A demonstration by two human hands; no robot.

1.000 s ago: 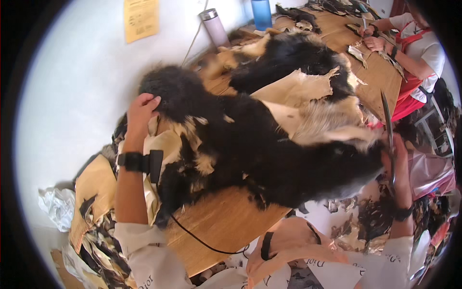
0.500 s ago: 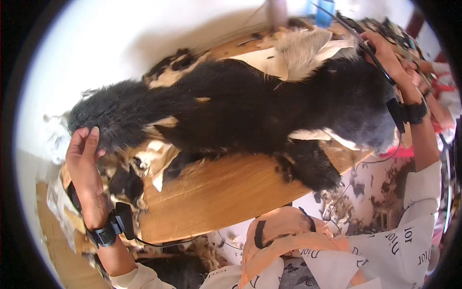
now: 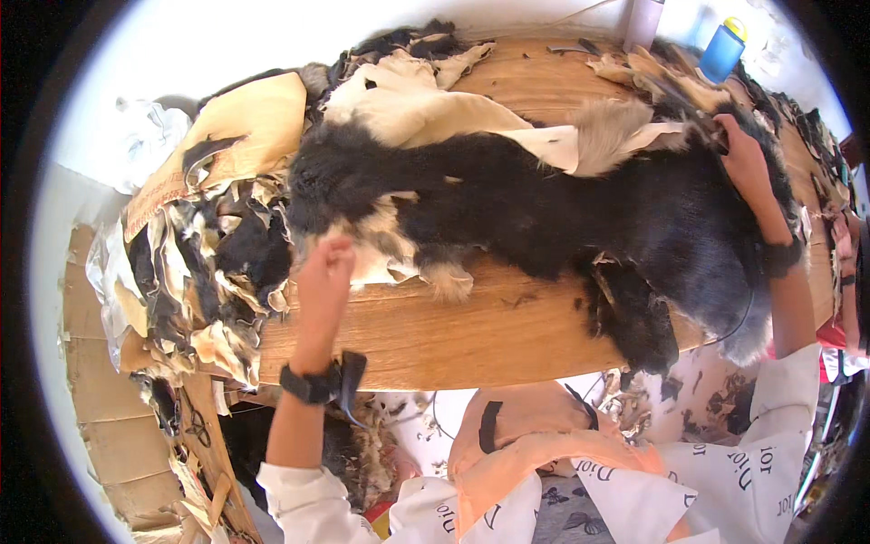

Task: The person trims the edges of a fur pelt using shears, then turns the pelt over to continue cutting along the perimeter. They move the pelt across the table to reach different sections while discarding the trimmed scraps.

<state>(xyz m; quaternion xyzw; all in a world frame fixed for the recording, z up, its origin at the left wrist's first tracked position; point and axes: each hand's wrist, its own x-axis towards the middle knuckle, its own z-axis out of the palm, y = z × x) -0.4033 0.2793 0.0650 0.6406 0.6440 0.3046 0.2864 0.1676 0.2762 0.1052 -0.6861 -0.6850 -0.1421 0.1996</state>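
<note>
A long black fur pelt (image 3: pixel 507 195) lies hair side up across the wooden table (image 3: pixel 408 335), with pale skin edges showing. My left hand (image 3: pixel 328 272) is beside the pelt's left end, over its tan lower edge. Motion smears its fingers; they look curled, but whether they grip the fur I cannot tell. At the pelt's far right end, my right hand (image 3: pixel 748 168) is closed round a long, thin dark tool (image 3: pixel 693 109), whose kind is blurred. A pale grey-tan tuft of fur (image 3: pixel 609 134) lies along the pelt's far edge.
Fur scraps (image 3: pixel 245 245) are heaped on the left, beside a tan printed sheet (image 3: pixel 254 118). A blue bottle with a yellow lid (image 3: pixel 722 53) and a pinkish one (image 3: pixel 642 25) stand at the back. Another person's hand (image 3: pixel 852 245) is at the right edge.
My left hand has moved right and come away from the pelt's dark left tip, which now lies further right. My right hand has shifted slightly lower, still with the dark tool. The view has shifted.
</note>
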